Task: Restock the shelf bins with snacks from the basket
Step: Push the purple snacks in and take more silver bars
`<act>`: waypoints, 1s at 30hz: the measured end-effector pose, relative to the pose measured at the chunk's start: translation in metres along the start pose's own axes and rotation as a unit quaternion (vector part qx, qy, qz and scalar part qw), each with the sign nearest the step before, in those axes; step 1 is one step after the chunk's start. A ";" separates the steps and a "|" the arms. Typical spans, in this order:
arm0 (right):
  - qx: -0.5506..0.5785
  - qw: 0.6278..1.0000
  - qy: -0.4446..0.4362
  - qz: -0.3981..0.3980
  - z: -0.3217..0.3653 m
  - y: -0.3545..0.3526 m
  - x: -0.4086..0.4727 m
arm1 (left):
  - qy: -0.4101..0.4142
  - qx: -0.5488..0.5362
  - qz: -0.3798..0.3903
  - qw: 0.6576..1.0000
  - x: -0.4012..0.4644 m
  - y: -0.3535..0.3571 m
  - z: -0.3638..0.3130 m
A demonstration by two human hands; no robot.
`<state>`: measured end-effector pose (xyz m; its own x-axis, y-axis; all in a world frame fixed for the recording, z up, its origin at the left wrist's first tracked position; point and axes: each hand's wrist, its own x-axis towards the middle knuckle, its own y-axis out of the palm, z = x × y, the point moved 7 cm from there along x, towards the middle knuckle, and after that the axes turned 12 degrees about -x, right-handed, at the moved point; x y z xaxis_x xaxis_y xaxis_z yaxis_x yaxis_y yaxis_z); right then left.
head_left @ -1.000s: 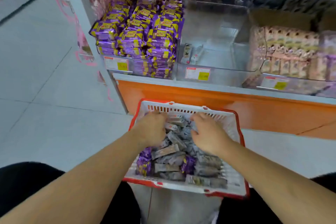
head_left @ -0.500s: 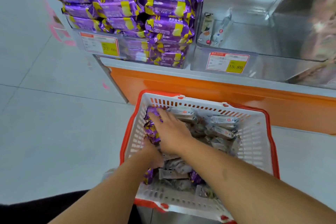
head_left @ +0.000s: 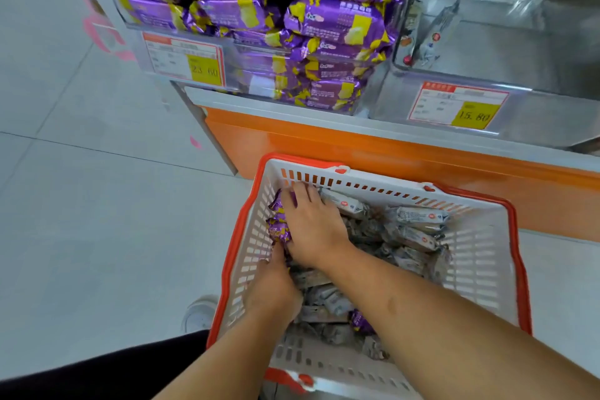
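Note:
A white basket with a red rim (head_left: 357,177) stands on the floor before the shelf, filled with grey snack bars (head_left: 418,216) and some purple snack packs (head_left: 277,227). My right hand (head_left: 311,227) reaches across to the basket's left wall, its fingers curled over the purple packs. My left hand (head_left: 272,292) is just below it, fingers buried among the snacks and under the right hand, so its grip is hidden. Another purple pack (head_left: 360,321) lies lower in the basket.
On the shelf, the left clear bin (head_left: 324,26) is piled high with purple packs. The clear bin to its right (head_left: 519,52) holds only a few grey bars (head_left: 431,39). An orange shelf base (head_left: 357,146) runs behind the basket. My shoe (head_left: 198,315) is left of the basket.
The view has come closer and lower. Both hands shifted from the basket's middle to its left side; my right hand crossed over onto the purple packs.

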<state>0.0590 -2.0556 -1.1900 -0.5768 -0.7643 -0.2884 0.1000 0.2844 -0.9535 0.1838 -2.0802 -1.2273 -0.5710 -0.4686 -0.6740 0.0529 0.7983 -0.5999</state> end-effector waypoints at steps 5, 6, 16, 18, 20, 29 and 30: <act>0.010 1.000 -0.012 -0.007 -0.010 -0.001 -0.004 | -0.022 -0.005 0.040 0.999 -0.010 0.013 0.004; 0.002 1.000 -0.016 0.002 -0.009 0.001 -0.004 | -0.034 -0.014 0.053 0.998 -0.010 0.018 0.005; -0.017 0.998 -0.022 0.056 0.008 0.018 0.011 | -0.045 -0.046 0.107 0.992 0.000 0.024 0.013; -0.003 0.999 -0.025 0.044 0.008 0.019 0.012 | -0.017 -0.031 0.080 0.996 0.000 0.021 0.012; 0.031 0.998 -0.035 0.030 0.004 0.019 0.009 | -0.002 -0.020 0.060 0.998 0.000 0.022 0.013; 0.275 0.961 -0.027 0.000 -0.031 -0.012 -0.031 | 0.046 -0.040 0.004 0.998 -0.011 -0.015 -0.018; 0.299 0.954 -0.013 0.010 -0.035 -0.016 -0.036 | 0.051 -0.048 0.003 0.998 -0.015 -0.022 -0.024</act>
<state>0.0497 -2.0123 -1.1616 -0.5507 -0.7786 -0.3010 0.5596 -0.0768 -0.8252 0.1711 -2.0817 -1.1938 -0.6515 -0.4260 -0.6278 -0.0190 0.8364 -0.5478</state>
